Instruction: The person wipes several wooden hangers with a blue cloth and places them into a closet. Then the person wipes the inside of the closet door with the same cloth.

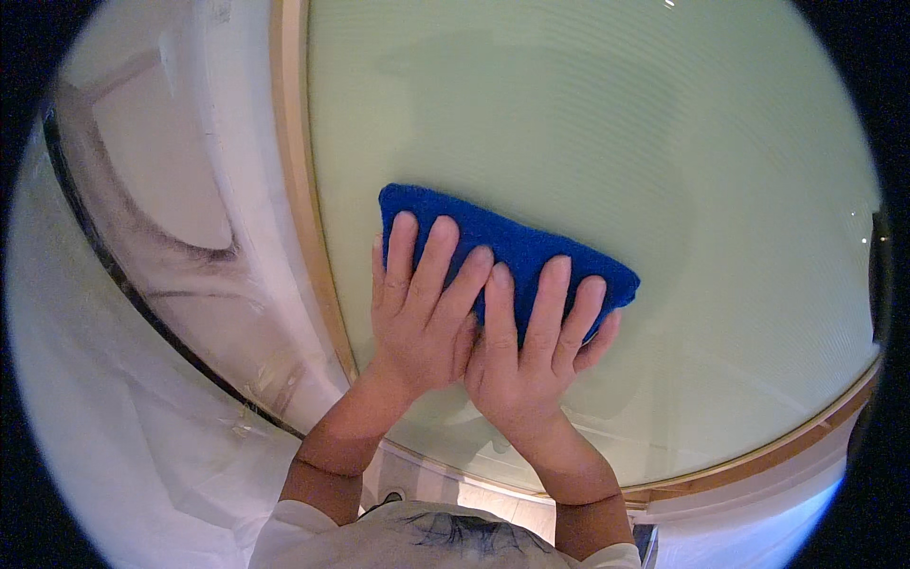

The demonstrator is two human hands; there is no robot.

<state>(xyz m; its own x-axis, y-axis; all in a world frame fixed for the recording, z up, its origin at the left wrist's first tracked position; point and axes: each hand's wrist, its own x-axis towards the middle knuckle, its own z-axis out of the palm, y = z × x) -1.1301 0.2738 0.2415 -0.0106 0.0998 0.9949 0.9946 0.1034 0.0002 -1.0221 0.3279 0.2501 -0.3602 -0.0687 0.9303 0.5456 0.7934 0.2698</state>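
Note:
A blue, fuzzy-looking oblong pad lies slantwise on a pale green, finely ribbed surface; its left end is farther from me than its right. On the left half rest the outstretched fingers of my left hand, spread a little. My right hand holds the right half in the same way, right beside the left one. The thumbs meet near the pad's near edge, and they are partly hidden. Much of the pad's near side is covered by both hands.
A light wooden edge borders the green surface at left and curves along the near side. Whitish sheeting with a dark strip lies beyond the left edge. A dark object stands at the far right.

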